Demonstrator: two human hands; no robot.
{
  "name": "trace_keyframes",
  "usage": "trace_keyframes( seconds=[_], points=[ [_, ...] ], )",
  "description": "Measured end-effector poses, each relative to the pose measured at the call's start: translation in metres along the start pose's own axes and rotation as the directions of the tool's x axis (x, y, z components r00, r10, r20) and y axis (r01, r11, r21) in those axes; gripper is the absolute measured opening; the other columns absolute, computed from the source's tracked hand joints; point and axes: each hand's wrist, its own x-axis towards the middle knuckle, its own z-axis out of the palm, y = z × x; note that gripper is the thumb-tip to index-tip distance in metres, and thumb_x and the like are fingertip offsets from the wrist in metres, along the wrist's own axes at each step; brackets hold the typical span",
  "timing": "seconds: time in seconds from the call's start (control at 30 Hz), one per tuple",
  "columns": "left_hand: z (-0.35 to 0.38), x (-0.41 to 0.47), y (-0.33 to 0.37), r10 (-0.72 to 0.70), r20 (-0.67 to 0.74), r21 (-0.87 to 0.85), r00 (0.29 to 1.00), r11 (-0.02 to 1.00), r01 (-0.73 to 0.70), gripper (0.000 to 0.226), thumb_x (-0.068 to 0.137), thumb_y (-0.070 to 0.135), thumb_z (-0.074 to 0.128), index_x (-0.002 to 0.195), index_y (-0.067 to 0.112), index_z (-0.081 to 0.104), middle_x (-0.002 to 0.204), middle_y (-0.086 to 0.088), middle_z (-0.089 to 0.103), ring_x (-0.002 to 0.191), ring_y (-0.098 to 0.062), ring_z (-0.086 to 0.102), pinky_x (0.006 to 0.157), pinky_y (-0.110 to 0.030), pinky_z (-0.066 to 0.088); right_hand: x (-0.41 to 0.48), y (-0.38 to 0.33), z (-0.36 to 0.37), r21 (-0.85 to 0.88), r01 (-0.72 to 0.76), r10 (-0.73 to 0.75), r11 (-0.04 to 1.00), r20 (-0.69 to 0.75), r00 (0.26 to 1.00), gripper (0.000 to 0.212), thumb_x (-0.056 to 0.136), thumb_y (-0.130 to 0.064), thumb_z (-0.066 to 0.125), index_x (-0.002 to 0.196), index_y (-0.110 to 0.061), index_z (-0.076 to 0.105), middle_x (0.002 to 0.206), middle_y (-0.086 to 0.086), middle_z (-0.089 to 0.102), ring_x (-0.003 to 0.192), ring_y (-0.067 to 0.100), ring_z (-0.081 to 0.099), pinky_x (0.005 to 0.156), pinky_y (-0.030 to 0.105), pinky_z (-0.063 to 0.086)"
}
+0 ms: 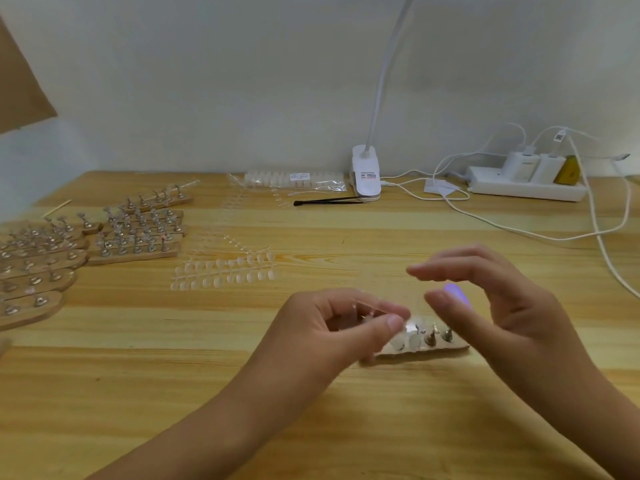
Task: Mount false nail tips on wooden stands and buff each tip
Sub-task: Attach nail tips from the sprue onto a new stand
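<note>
Lower centre of the frame: left hand [343, 320] is pinching a thin clear strip of nail tips [367, 312] between thumb and forefinger, remaining fingers curling under. The strip is hovering just above the left end of a wooden stand [427, 348].

The stand is lying flat on the counter [311, 417], lower centre-right, between the two hands. Clear tips are sitting on its left pegs; two metal pegs toward its right end are standing bare.

Right hand [495, 299] is hanging released above the stand's right end, fingers loosely arching, gripping nothing. A small purple patch is showing beneath its fingers; cannot tell what it is.

Centre-left: loose tip strips [225, 271] are lying fanned on the counter. Far left: a batch of wooden stands [138, 233] is sitting in close rows.

Upper centre, along the wall: a bagged pack of tips [294, 180], black tweezers [329, 201] and a white clip lamp [366, 174]. Upper right: a power strip [526, 188] with cables trailing.
</note>
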Motion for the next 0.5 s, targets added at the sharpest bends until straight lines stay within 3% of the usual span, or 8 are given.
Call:
trace_keyframes(
  seconds=[0.1,0.2,0.33,0.4,0.43,0.5],
  points=[
    [0.005,-0.0023,-0.0009,0.031,-0.012,0.028,0.999,0.999,-0.03,0.018,0.073,0.041,0.073,0.087,0.033,0.079,0.074,-0.002,0.071,0.064,-0.003,0.063,0.061,-0.015,0.05,-0.0011,-0.001,0.0052,-0.065,0.059,-0.057,0.996,0.028,0.998,0.018,0.081,-0.039,0.065,0.092,-0.027,0.072,0.099,-0.011,0.063,0.102,0.012,0.062,0.085,0.017,0.045],
    [0.0062,-0.0018,-0.0008,0.041,-0.041,0.029,0.998,0.999,-0.04,0.018,0.072,0.041,0.072,0.086,0.031,0.079,0.067,0.007,0.069,0.061,-0.002,0.063,0.06,-0.014,0.049,-0.002,-0.0005,0.0071,-0.101,0.087,-0.086,0.991,0.019,0.996,0.019,0.082,-0.038,0.065,0.094,-0.025,0.07,0.1,-0.011,0.062,0.102,0.012,0.062,0.087,0.016,0.043],
    [0.0062,-0.0015,0.002,0.05,-0.074,0.006,0.996,0.999,-0.049,0.019,0.069,0.043,0.072,0.083,0.033,0.08,0.074,-0.001,0.073,0.062,-0.005,0.063,0.06,-0.016,0.05,-0.0036,0.0004,0.0082,-0.119,0.106,-0.107,0.987,-0.003,0.994,0.015,0.084,-0.038,0.063,0.092,-0.025,0.066,0.099,-0.01,0.061,0.101,0.013,0.061,0.087,0.015,0.042],
    [0.0062,-0.001,0.0026,0.03,-0.075,-0.007,0.997,0.999,-0.031,0.021,0.067,0.043,0.071,0.081,0.032,0.08,0.073,-0.003,0.073,0.06,-0.004,0.062,0.058,-0.015,0.049,-0.0059,0.0014,0.0075,-0.214,0.177,-0.183,0.961,-0.007,0.983,0.015,0.085,-0.034,0.064,0.087,-0.02,0.066,0.1,-0.008,0.059,0.098,0.013,0.06,0.086,0.019,0.042],
    [0.0062,-0.0011,0.0036,0.006,-0.068,-0.019,0.998,1.0,-0.007,0.022,0.065,0.043,0.071,0.08,0.03,0.08,0.069,-0.002,0.072,0.058,-0.002,0.061,0.057,-0.013,0.048,-0.0069,0.0017,0.0067,-0.338,0.27,-0.284,0.902,0.011,0.959,0.014,0.086,-0.031,0.065,0.086,-0.018,0.066,0.101,-0.007,0.056,0.097,0.014,0.058,0.086,0.023,0.041],
    [0.0064,-0.0012,0.0052,-0.048,-0.039,-0.058,0.998,0.997,0.046,0.025,0.064,0.041,0.07,0.079,0.024,0.08,0.061,0.005,0.069,0.054,-0.001,0.059,0.054,-0.012,0.047,-0.0085,0.0019,0.0047,-0.573,0.475,-0.496,0.667,0.134,0.858,0.006,0.09,-0.025,0.065,0.09,-0.02,0.063,0.105,-0.006,0.053,0.098,0.017,0.055,0.09,0.031,0.039]
  ],
)
